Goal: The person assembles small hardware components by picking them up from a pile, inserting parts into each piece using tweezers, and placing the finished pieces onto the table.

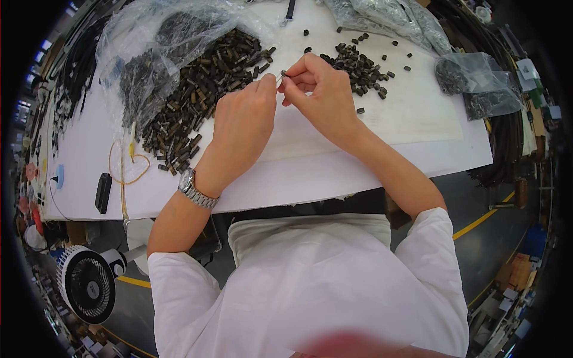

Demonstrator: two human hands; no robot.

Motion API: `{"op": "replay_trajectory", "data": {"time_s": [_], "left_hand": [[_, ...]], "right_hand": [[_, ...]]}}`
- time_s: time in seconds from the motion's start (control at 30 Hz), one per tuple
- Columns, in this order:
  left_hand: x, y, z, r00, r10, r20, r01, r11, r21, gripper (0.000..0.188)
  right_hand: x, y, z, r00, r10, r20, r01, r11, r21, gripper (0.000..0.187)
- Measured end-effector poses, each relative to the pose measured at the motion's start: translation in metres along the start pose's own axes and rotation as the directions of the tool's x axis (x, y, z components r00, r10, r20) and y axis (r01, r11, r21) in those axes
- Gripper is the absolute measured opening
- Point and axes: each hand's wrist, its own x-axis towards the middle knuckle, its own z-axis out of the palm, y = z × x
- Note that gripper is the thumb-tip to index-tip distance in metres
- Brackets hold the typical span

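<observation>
My left hand (246,118) and my right hand (320,94) meet over the white table, fingertips nearly touching. Between thumb and index finger, my right hand pinches a small piece (283,73) with a dark end and a thin, shiny part. The closed fingers of my left hand are at its other side; what they grip is mostly hidden behind the hand. A large pile of dark brown and black short cylindrical parts (200,89) lies beyond and left of my left hand. Smaller black pieces (360,68) are scattered beyond my right hand.
Clear plastic bags (152,65) cover part of the large pile. More bags (480,89) lie at the right and far edges. A black oblong object (103,193) and an orange cord (148,170) rest on the table's left side. A fan (89,283) stands at lower left.
</observation>
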Motion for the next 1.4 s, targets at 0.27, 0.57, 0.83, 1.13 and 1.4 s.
{"op": "replay_trajectory", "data": {"time_s": [0.27, 0.57, 0.83, 1.13, 1.4], "left_hand": [[0.002, 0.001, 0.004, 0.998, -0.013, -0.066, 0.009, 0.999, -0.05, 0.017], [0.004, -0.001, -0.002, 0.999, -0.013, -0.05, 0.012, 1.0, -0.015, 0.019], [0.002, -0.004, -0.011, 0.997, 0.037, -0.068, -0.035, 0.999, 0.037, 0.018], [0.005, -0.005, -0.014, 0.993, 0.082, -0.083, -0.079, 0.996, 0.038, 0.02], [0.005, -0.009, -0.015, 0.996, 0.077, -0.04, -0.075, 0.995, 0.063, 0.02]], "right_hand": [[0.001, 0.005, 0.0, 0.991, -0.129, -0.024, 0.126, 0.987, -0.101, 0.014], [0.003, 0.001, -0.002, 0.998, -0.032, 0.056, 0.026, 0.995, 0.097, 0.013], [0.003, -0.005, -0.003, 0.994, 0.033, 0.109, -0.049, 0.988, 0.145, 0.012], [0.0, -0.004, 0.0, 0.994, -0.113, 0.009, 0.113, 0.991, -0.072, 0.016], [-0.004, 0.006, 0.0, 0.947, -0.319, 0.037, 0.313, 0.891, -0.33, 0.016]]}}
